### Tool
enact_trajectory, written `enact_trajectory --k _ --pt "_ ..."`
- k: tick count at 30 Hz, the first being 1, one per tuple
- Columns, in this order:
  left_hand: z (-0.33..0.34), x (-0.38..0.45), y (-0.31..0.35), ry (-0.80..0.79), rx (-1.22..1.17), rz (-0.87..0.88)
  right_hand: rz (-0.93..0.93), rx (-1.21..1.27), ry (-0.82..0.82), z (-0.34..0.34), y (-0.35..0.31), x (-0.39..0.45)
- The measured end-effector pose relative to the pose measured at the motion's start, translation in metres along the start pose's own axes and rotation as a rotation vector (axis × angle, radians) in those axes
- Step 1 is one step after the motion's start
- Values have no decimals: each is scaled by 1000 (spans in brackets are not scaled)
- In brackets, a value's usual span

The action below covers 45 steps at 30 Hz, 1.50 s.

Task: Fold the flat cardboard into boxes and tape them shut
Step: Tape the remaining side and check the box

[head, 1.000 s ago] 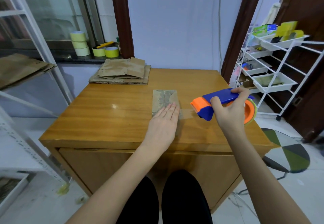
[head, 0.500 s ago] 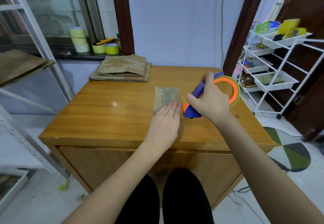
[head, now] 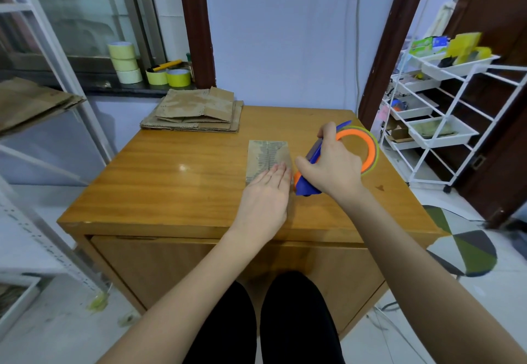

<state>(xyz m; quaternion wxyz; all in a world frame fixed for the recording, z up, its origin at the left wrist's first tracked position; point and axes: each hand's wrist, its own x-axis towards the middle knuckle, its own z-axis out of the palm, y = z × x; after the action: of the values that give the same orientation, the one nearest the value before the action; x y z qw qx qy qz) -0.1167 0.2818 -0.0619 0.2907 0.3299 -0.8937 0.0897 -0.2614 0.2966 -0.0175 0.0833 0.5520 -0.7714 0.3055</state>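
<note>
Left hand (head: 263,195) (fingers flat) presses cardboard box (head: 268,158); right hand (head: 332,169) fingers grasp tape dispenser (head: 336,161).

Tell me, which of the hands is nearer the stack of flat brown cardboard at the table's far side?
Left. The left hand lies flat below the cardboard stack; the right hand grips the blue-orange tape dispenser farther right.

White wire rack (head: 445,124) stands beside wooden table (head: 171,181).

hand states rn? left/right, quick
Left hand: open, fingers flat, pressing the small flat brown cardboard piece.
Right hand: closed around the blue-and-orange plastic tape dispenser.
</note>
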Motion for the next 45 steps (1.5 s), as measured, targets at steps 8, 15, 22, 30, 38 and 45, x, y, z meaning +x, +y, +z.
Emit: enact_trajectory --k 8,15,22,30,38,45 --pt "-1 2 0 -31 -3 -4 13 66 16 13 13 -3" --pt "-3 -1 -2 -50 12 6 56 20 -25 22 26 -13" --pt "-6 1 -4 -104 24 1 61 -40 120 -4 52 -3" --pt "-9 7 -2 -89 18 -68 92 -178 80 -19 56 5" --pt "-11 10 -1 -103 23 -94 54 -165 87 -15 46 23" --pt "-11 12 -4 -105 40 -80 -142 -25 57 10 56 15"
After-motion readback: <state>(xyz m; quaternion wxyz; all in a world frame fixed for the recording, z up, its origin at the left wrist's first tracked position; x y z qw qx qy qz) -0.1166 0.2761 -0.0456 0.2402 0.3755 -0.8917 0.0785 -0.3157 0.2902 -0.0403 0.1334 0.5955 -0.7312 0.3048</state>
